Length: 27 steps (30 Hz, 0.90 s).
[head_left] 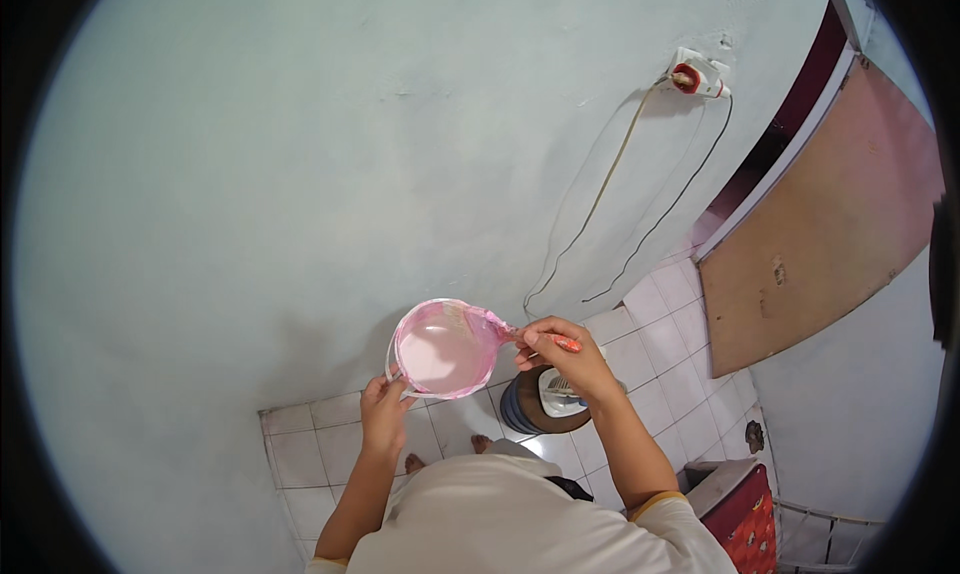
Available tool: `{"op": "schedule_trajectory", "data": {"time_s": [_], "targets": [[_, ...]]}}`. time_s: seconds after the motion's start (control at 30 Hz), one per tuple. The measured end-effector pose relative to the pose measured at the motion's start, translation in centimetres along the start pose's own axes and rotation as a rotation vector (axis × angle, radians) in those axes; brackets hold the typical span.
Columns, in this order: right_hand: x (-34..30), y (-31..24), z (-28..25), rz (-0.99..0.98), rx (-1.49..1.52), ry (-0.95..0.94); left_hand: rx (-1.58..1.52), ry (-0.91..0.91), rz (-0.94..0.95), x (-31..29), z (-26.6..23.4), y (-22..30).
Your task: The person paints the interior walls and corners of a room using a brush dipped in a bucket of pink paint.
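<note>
A small round container (441,349) full of pale pink paint is held up in front of a pale blue-grey wall (330,164). My left hand (383,406) grips it from below at its near rim. My right hand (562,359) is closed on a brush with an orange handle (568,344). The paint-covered brush head (497,325) rests on the container's right rim.
A wall socket (698,76) with two cables hanging down sits at the upper right. A brown door (820,224) stands open on the right. On the white tiled floor (310,444) below are a dark round bucket (535,406) and a red box (745,519). My bare feet show beneath me.
</note>
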State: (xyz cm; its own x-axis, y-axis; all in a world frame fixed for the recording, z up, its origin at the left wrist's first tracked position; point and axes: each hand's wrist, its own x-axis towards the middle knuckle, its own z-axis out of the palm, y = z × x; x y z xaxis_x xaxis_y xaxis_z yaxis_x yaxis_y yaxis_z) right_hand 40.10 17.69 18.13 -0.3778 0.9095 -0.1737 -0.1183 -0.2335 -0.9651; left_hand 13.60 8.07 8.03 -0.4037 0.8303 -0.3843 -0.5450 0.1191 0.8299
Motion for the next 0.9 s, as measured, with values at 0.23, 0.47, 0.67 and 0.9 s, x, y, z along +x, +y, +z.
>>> {"op": "schedule_trajectory", "data": {"time_s": [0.23, 0.47, 0.67, 0.9], "targets": [[1.9, -4.1, -3.0, -0.278, -0.305, 0.124, 0.028, -0.027, -0.005, 0.9, -0.6, -0.6], [8.5, -11.6, -9.9, -0.665, -1.055, 0.104, 0.056, 0.057, -0.042, 1.7, -2.0, -1.8], [12.3, -21.7, -12.1, -0.741, -1.202, -0.002, 0.085, 0.14, -0.036, 1.6, -3.4, -2.7], [8.9, -27.9, -10.6, -0.715, -1.18, 0.09, 0.093, 0.239, -0.041, 0.9, -5.4, -3.6]]}}
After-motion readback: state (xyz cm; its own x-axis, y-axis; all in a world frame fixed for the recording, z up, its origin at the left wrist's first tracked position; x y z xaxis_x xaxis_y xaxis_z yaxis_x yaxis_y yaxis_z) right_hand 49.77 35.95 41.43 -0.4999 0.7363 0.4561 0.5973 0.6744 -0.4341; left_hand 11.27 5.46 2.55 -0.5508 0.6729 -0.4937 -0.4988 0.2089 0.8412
